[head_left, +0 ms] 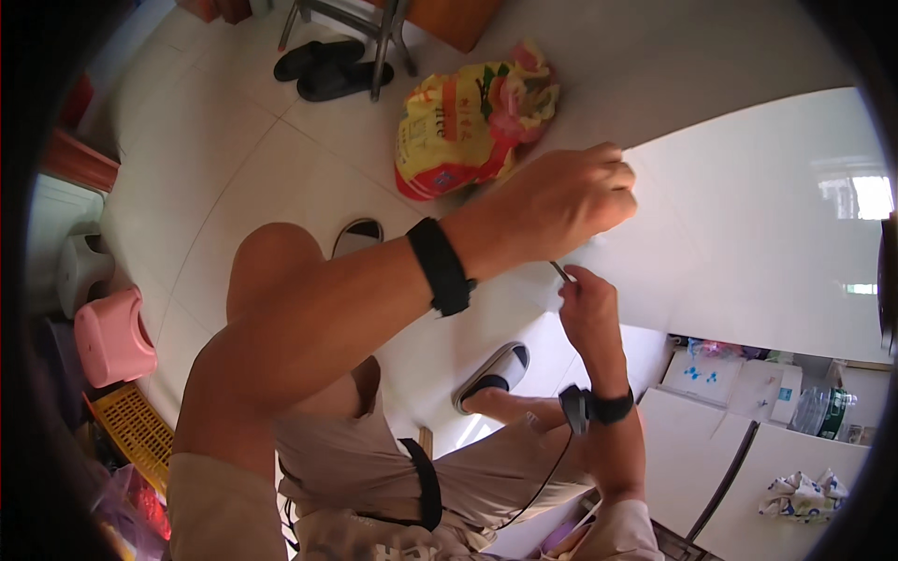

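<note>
My left hand is closed in a fist at the left edge of a large glossy white panel. Its fingertips are turned away, so whatever they hold, if anything, is hidden. Just below it, my right hand pinches a thin dark rod-like piece between thumb and fingers. The upper end of that piece disappears behind my left wrist. Black bands circle both wrists. Beyond my left forearm a yellow and red rice bag stands on the floor.
Black slippers lie by a metal-legged chair. A pink stool, a grey stool and a yellow basket line the left side. At lower right, a crumpled cloth lies on a white cabinet, near plastic bottles.
</note>
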The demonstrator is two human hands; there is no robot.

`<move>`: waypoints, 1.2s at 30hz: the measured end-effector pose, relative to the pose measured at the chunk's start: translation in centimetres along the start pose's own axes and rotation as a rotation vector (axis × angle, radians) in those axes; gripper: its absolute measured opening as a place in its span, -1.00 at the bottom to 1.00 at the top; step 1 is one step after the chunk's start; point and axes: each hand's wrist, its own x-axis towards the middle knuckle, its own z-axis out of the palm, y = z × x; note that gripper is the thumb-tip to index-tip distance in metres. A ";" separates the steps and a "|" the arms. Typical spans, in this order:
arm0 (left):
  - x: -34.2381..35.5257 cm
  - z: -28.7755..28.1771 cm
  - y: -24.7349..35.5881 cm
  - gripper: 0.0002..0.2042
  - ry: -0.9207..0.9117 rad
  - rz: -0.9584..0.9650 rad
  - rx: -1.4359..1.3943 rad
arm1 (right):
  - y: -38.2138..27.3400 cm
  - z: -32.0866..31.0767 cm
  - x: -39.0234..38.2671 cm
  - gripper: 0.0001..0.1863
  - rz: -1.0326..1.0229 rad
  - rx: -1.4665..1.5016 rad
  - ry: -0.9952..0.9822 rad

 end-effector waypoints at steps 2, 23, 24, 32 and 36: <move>-0.7 0.2 -0.5 -0.92 -0.023 0.005 0.006 | -0.3 0.7 -0.2 -0.69 -0.082 -0.026 -0.022; -9.0 6.9 -4.4 -0.92 -0.194 0.276 0.289 | 3.6 -0.8 -5.1 -0.62 -0.030 -0.125 0.161; -9.5 6.8 -4.5 -0.93 -0.224 0.259 0.314 | 3.2 -1.4 -5.9 -0.62 -0.022 -0.116 0.161; -9.7 9.1 -4.2 -0.92 -0.301 0.222 0.313 | 6.2 -2.0 -6.6 -0.67 -0.014 -0.037 0.291; -10.9 7.6 -3.7 -0.85 -0.318 0.154 0.348 | 4.7 -3.2 -6.8 -0.67 0.086 -0.070 0.247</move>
